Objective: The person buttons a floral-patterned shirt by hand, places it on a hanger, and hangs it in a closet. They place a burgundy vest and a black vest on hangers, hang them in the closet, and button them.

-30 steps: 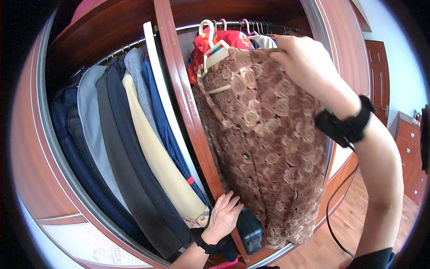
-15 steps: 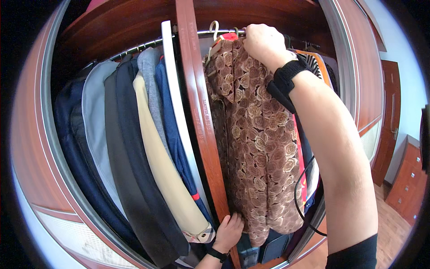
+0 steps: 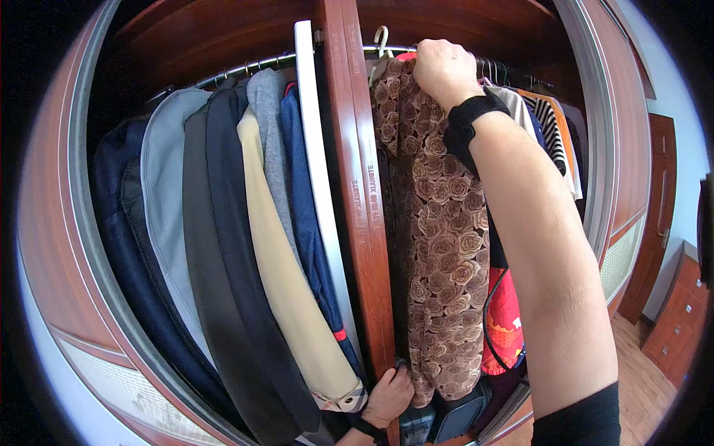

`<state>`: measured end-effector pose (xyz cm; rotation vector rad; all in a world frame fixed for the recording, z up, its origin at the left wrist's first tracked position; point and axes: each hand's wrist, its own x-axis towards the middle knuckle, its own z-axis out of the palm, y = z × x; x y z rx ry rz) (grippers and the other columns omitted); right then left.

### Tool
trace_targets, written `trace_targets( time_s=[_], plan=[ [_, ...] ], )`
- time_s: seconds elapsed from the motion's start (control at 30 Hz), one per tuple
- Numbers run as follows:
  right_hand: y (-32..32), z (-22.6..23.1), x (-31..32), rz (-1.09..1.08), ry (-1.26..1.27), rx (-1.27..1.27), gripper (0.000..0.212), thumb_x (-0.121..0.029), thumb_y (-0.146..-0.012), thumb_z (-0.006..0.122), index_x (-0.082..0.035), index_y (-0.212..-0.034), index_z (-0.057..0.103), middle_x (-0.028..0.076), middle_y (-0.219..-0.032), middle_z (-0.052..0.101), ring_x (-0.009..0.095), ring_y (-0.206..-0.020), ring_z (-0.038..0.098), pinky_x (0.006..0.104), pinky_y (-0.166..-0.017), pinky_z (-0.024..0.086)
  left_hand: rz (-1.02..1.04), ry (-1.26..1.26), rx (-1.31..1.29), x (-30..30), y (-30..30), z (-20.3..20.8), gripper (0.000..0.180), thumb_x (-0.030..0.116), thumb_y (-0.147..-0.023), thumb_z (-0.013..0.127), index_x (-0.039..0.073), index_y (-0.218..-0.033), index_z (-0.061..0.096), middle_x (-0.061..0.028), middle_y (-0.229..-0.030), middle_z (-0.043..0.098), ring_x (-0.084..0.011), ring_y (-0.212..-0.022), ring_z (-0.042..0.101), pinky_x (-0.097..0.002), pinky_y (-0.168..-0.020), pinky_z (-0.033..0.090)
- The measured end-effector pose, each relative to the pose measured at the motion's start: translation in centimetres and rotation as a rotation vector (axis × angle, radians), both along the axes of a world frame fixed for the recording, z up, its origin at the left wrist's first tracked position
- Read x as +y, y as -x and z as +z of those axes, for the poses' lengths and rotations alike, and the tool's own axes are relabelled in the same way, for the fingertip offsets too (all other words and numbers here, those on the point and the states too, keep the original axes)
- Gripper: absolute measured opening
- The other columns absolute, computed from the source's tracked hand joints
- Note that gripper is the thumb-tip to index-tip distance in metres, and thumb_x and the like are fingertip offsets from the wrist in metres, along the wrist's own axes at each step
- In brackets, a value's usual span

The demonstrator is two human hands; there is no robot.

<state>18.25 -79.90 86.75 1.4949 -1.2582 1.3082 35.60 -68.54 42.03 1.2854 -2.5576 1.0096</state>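
Observation:
A brown rose-patterned garment (image 3: 446, 253) hangs in the right-hand compartment of the wardrobe. High up, just under the hanging rail (image 3: 271, 61), my right hand (image 3: 445, 73) is closed at the garment's top. The hanger and my right fingertips are hidden there. Low down, my left hand (image 3: 390, 394) lies against the wooden divider (image 3: 364, 186), close to the garment's hem. Its fingers are curled around something dark and small that I cannot make out. A pale hanger hook (image 3: 381, 41) shows on the rail left of my right hand.
Jackets, among them a cream one (image 3: 275, 230) and a light grey one (image 3: 165, 171), hang left of the divider, beside a white upright strip (image 3: 316, 134). Right of my forearm hang a striped top (image 3: 550, 126) and a red garment (image 3: 506, 320). Dark cases (image 3: 461, 412) stand below.
The view has shifted, so the wardrobe sits further right. The rose-patterned garment looks narrower, and more clothes show to its right. My left fingers have curled in from lying flatter.

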Motion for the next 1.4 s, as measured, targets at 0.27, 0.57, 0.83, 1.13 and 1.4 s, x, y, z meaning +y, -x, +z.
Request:
trace_targets(
  time_s=[0.27, 0.57, 0.83, 1.13, 1.4],
  plan=[
    [0.2, 0.2, -1.2, 0.019, 0.002, 0.043, 0.020, -0.011, -0.078, 0.050, 0.000, -0.084, 0.066, 0.020, -0.086, 0.065, 0.034, -0.082, 0.064, 0.0404, -0.073, 0.051, -0.087, 0.177, 0.081, 0.7, 1.1, 0.2, 0.022, 0.019, -0.080, 0.045, 0.007, -0.095, 0.057, -0.0069, -0.103, 0.055, -0.0210, -0.108, 0.048, -0.0324, -0.091, 0.035],
    [-0.1, 0.2, -0.9, 0.017, -0.085, 0.037, 0.023, -0.011, -0.078, 0.050, 0.000, -0.093, 0.063, 0.023, -0.092, 0.063, 0.035, -0.089, 0.062, 0.0407, -0.079, 0.049, -0.124, 0.229, 0.141, 0.7, 2.0, 0.7, 0.011, 0.016, -0.076, 0.051, 0.008, -0.082, 0.056, -0.0069, -0.100, 0.055, -0.0189, -0.102, 0.049, -0.0339, -0.082, 0.036],
    [1.5, -7.3, 0.1, 0.672, 0.043, -0.212, 0.067, -0.022, -0.067, 0.074, 0.002, -0.118, 0.038, 0.027, -0.100, 0.059, 0.038, -0.097, 0.058, 0.0404, -0.084, 0.046, -0.027, 0.191, 0.058, -0.4, 1.5, 1.1, 0.022, 0.021, -0.079, 0.046, 0.008, -0.091, 0.059, -0.0063, -0.101, 0.056, -0.0213, -0.108, 0.046, -0.0331, -0.092, 0.033],
    [3.6, -28.6, 5.7, 1.040, -0.545, -0.442, 0.044, 0.000, -0.071, 0.062, 0.002, -0.113, 0.051, 0.015, -0.099, 0.063, 0.020, -0.095, 0.061, 0.0303, -0.084, 0.045, -0.280, 0.245, 0.413, -0.4, 2.3, 2.1, 0.011, 0.011, -0.066, 0.057, 0.007, -0.076, 0.061, -0.0051, -0.086, 0.059, -0.0204, -0.099, 0.052, -0.0388, -0.090, 0.034],
    [5.1, -41.1, 10.7, 0.696, -0.737, -0.483, 0.029, -0.006, -0.074, 0.063, -0.001, -0.101, 0.058, 0.021, -0.087, 0.063, 0.033, -0.086, 0.062, 0.0367, -0.073, 0.049, -0.567, -0.062, 1.097, 2.9, 5.2, 2.9, 0.055, 0.009, -0.075, 0.066, 0.000, -0.122, 0.038, -0.0249, -0.127, 0.039, -0.0408, -0.118, 0.039, -0.0463, -0.100, 0.032]
  ],
)
